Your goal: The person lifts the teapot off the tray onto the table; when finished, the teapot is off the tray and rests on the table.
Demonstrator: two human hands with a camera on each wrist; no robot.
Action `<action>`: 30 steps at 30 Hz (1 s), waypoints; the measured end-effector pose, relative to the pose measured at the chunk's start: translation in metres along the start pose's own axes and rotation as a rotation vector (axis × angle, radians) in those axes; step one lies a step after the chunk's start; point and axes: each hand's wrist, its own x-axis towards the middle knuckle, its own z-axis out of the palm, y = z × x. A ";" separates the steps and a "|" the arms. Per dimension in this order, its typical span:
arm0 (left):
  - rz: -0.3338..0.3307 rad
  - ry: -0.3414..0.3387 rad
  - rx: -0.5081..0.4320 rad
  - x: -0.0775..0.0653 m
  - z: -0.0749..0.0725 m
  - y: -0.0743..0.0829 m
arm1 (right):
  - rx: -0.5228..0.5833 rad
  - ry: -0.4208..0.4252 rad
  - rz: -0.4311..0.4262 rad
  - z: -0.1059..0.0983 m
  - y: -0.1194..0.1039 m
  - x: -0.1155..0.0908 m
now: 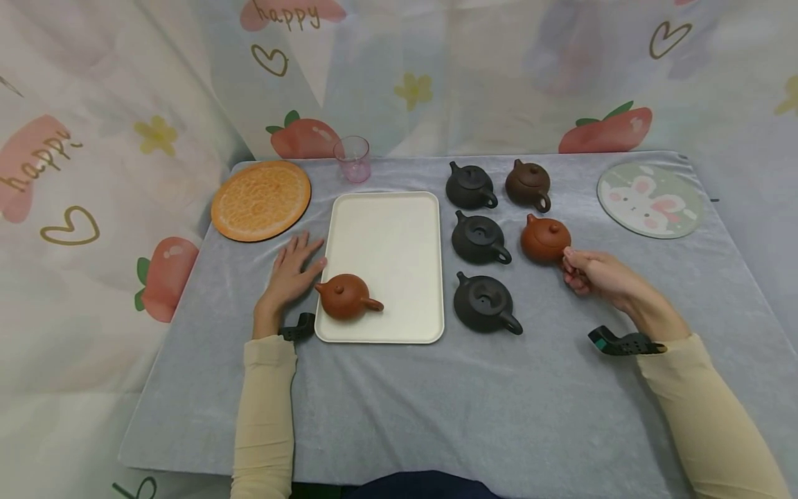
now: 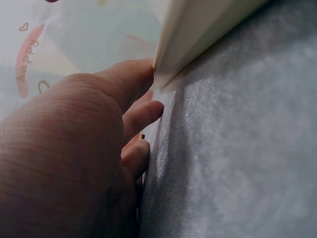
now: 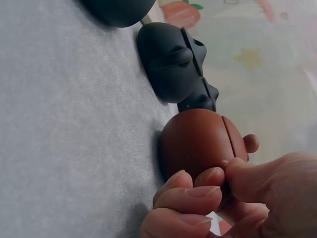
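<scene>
At the handle of a reddish-brown clay teapot (image 1: 544, 240), my right hand (image 1: 598, 276) pinches with thumb and curled fingers. The right wrist view shows this teapot's round body (image 3: 195, 139) close up; the fingers cover its handle. My left hand (image 1: 290, 272) lies with fingers spread beside a cream rectangular tray (image 1: 386, 235), its thumb touching the tray's left edge. A second reddish-brown teapot (image 1: 344, 296) sits at the tray's lower left, spout to the left. Three black teapots stand in a column right of the tray, the middle one (image 1: 480, 238) nearest the pinched teapot.
Behind the pinched teapot stands a dark brown teapot (image 1: 528, 184). A round orange mat (image 1: 262, 201) lies at the back left, near a pink glass (image 1: 353, 161). At the back right is a rabbit-patterned mat (image 1: 650, 201). Grey cloth (image 1: 399, 409) covers the table.
</scene>
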 end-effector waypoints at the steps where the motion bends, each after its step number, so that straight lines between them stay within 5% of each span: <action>1: 0.000 -0.001 0.001 0.000 0.000 0.000 | 0.002 0.002 0.001 0.000 0.000 0.001; 14: 0.009 -0.002 0.008 0.000 -0.001 0.000 | 0.042 0.054 0.040 0.001 0.000 0.006; 30: 0.011 0.002 -0.005 0.000 0.000 -0.002 | -0.066 0.158 0.041 -0.001 0.006 -0.015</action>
